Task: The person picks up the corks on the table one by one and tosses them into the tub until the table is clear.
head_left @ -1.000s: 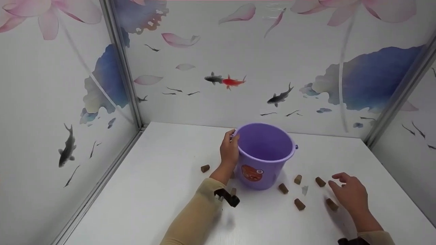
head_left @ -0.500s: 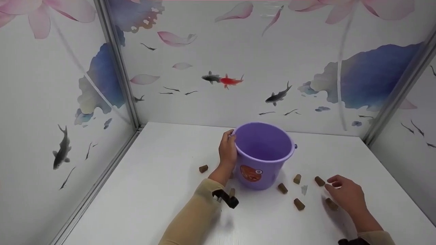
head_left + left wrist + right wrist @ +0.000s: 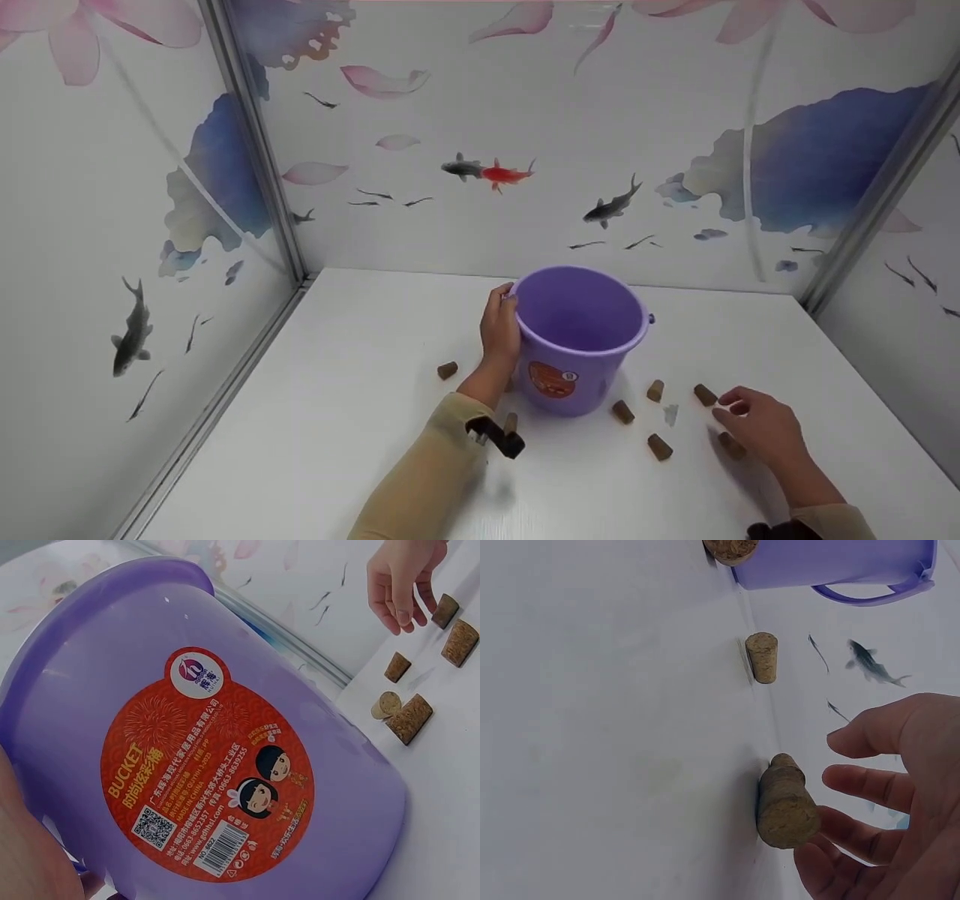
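Note:
A purple bucket [image 3: 574,379] with a red round label [image 3: 206,772] stands upright on the white table. My left hand [image 3: 500,330] grips its rim at the left side, thumb toward the front. Right of the bucket, my right hand [image 3: 765,427] hangs above the table with loosely bent fingers and nothing between them. Its fingertips are beside a cork stopper [image 3: 705,395], and whether they touch it I cannot tell. Another cork [image 3: 731,445] lies below that hand, partly hidden. In the right wrist view, two corks [image 3: 787,814] overlap near the fingers.
Several corks lie between bucket and right hand: one cork [image 3: 622,412], a second cork [image 3: 655,390], a third cork [image 3: 660,448]. Left of the bucket is another cork [image 3: 447,370]; one more cork [image 3: 511,423] shows behind the left wrist strap. White walls with painted fish [image 3: 504,175] enclose the table.
My right hand has moved slightly left toward the farther right cork, thumb and forefinger drawing closer together. My left hand keeps its grip on the bucket. The head view has shifted a little.

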Motion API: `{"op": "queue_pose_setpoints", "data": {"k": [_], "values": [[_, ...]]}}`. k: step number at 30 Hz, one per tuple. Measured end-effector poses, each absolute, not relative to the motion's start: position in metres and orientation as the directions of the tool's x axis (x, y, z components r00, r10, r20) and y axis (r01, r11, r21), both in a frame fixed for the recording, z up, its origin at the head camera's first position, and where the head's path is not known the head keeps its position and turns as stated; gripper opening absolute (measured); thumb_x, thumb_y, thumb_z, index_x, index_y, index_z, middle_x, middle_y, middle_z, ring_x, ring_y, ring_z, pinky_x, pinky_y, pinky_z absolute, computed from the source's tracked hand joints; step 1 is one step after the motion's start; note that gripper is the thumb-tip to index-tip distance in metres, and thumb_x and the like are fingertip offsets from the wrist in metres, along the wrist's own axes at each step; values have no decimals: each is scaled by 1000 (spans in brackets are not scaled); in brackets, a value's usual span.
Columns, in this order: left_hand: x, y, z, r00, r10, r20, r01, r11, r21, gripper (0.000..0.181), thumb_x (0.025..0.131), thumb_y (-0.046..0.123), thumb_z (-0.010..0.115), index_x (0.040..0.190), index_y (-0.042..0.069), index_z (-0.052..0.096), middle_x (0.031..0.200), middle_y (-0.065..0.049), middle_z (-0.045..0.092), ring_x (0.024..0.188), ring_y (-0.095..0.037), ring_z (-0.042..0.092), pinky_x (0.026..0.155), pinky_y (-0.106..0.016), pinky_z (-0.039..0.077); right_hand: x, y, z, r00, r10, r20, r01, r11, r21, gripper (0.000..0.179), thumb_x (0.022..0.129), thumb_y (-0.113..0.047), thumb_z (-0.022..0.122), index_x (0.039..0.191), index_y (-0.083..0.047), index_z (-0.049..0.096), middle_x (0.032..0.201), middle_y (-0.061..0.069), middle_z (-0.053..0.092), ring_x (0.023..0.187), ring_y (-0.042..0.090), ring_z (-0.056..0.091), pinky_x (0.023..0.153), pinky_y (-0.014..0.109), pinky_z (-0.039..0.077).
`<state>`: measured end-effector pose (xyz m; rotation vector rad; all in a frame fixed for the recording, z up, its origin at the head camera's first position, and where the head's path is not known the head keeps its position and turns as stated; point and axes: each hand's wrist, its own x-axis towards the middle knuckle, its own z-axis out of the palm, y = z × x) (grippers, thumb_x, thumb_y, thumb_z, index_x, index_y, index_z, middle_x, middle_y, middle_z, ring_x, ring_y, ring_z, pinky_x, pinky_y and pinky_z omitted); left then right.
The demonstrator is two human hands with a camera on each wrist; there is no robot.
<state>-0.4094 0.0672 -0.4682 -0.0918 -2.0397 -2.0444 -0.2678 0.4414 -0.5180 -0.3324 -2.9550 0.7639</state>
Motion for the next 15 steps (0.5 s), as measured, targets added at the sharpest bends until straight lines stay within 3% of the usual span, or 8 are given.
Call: {"op": "queue_pose_setpoints", "data": {"k": [15], "values": [[-408, 66, -469, -967, -120, 225, 225, 9, 974, 47, 105, 28, 39, 143, 13, 62, 147, -9, 66, 140, -30, 59, 119, -49, 45, -268, 441, -521, -982, 183, -35, 178, 866, -467, 36, 96, -31, 71, 116, 0, 70, 110, 27, 73, 92, 34, 69, 71, 40, 53]]}}
